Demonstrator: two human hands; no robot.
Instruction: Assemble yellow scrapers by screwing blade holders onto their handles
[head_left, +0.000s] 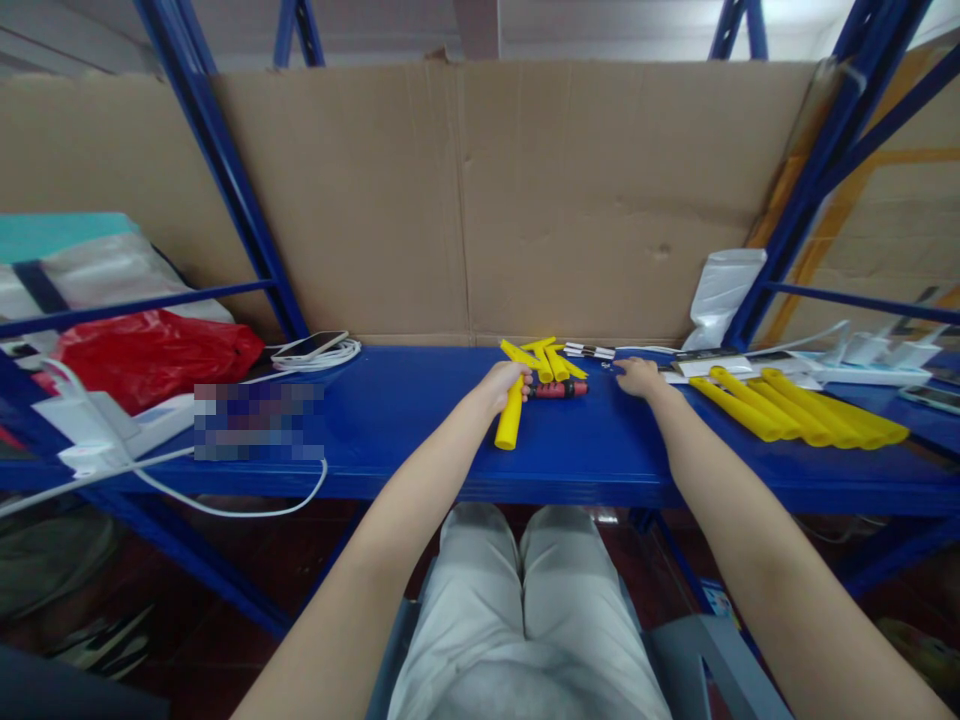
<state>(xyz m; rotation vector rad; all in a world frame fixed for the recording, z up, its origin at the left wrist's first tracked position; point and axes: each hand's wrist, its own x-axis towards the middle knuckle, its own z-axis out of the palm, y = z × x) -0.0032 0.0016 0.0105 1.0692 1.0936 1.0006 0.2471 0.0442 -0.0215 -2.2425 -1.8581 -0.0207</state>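
My left hand (510, 386) is wrapped around a yellow tube (508, 425), whose wide end points toward me over the blue tabletop. Just beyond that hand lies a small pile of yellow pieces (553, 362). A red and black screwdriver-like tool (559, 390) rests beside the pile, partly behind my left fingers. My right hand (639, 378) is low over the table, its thumb and fingers apart. Tiny pieces (607, 365) lie near its fingertips, too small to name. Black and white strips (589, 351) are behind them.
Several yellow tubes (802, 410) lie at the right, near a white power strip (870, 372). A cardboard panel (465, 200) closes the back. At the left are a red bag (157, 355), a phone (311, 346) on a coiled cable, and white adapters (94, 430).
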